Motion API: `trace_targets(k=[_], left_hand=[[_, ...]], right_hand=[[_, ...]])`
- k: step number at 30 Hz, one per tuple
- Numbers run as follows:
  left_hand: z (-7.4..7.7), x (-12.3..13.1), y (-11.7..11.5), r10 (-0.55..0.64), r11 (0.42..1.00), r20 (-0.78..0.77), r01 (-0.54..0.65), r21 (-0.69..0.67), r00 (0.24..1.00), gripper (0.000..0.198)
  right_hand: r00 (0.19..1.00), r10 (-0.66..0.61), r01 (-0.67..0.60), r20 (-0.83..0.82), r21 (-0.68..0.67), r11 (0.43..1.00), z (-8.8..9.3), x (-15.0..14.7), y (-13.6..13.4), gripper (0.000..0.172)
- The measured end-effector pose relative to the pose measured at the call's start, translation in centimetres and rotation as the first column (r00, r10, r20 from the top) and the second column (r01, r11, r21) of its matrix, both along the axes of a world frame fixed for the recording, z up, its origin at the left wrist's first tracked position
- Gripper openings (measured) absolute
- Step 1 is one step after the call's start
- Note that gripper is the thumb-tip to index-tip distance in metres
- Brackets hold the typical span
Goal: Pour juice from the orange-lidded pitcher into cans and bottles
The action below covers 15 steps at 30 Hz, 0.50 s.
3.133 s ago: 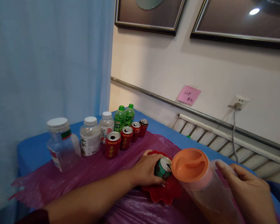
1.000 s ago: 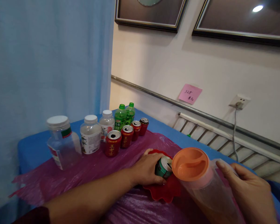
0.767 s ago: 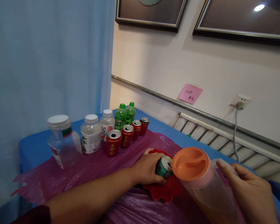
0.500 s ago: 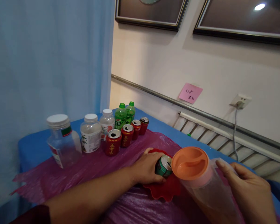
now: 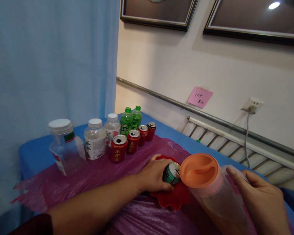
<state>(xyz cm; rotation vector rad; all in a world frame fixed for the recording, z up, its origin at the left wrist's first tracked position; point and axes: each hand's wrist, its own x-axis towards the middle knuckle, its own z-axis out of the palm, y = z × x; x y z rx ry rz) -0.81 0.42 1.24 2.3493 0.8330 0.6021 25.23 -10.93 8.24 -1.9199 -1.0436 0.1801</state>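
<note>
My left hand (image 5: 157, 173) is wrapped round a green drink can (image 5: 171, 174), which stands in a red dish with a wavy rim (image 5: 170, 201). My right hand (image 5: 262, 192) grips the handle of a translucent plastic pitcher (image 5: 220, 205). The pitcher leans to the left, and its orange lid (image 5: 198, 171) is beside the can's top. Brownish liquid shows low in the pitcher. The spout is at the can's opening; whether liquid flows there I cannot tell.
Red cans (image 5: 119, 148) stand in a row on a purple plastic sheet (image 5: 93, 176). Behind are green bottles (image 5: 126, 120), white-capped bottles (image 5: 95, 138) and a large clear jar (image 5: 66, 147). A blue curtain (image 5: 51, 58) hangs left; a radiator (image 5: 225, 147) lines the wall.
Almost nothing differs. Both hands, the can and the pitcher keep their places, with only a very slight shift of the whole view.
</note>
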Motion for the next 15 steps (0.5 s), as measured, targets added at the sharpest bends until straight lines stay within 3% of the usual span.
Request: trace_targets(k=[15], left_hand=[[0.46, 0.1, -0.13, 0.016, 1.0, -0.026, -0.015, 0.009, 1.0, 0.066]], right_hand=[[1.0, 0.005, -0.005, 0.031, 0.0, 1.0, -0.42, 0.59, -0.18, 0.049]])
